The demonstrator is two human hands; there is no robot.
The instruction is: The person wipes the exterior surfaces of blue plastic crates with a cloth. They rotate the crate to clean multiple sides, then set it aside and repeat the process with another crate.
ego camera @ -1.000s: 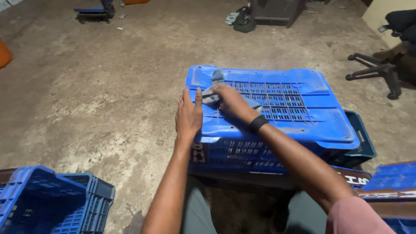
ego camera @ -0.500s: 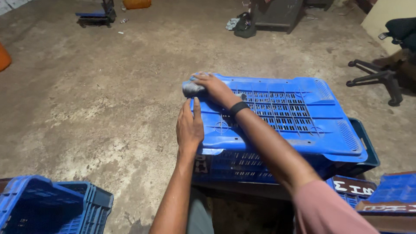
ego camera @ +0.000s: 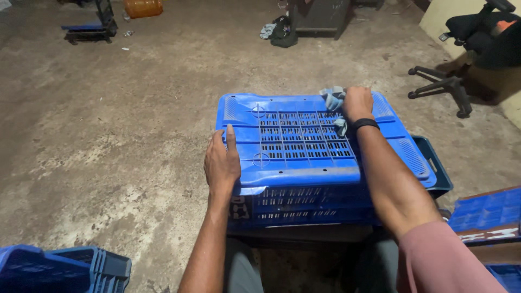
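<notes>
A blue plastic crate lies upside down in front of me, its slotted bottom facing up. My left hand rests flat on the crate's near left corner, fingers together and pointing away from me. My right hand, with a black band on the wrist, is closed on a crumpled grey cloth and presses it on the crate's far edge, right of middle.
Another blue crate lies under the upturned one at the right. Stacked blue crates stand at the lower left, more blue crates at the right. A black office chair stands at the far right on the concrete floor.
My right hand has swept the cloth from the crate's far left corner across to the far right side. The left hand has stayed on the near left corner.
</notes>
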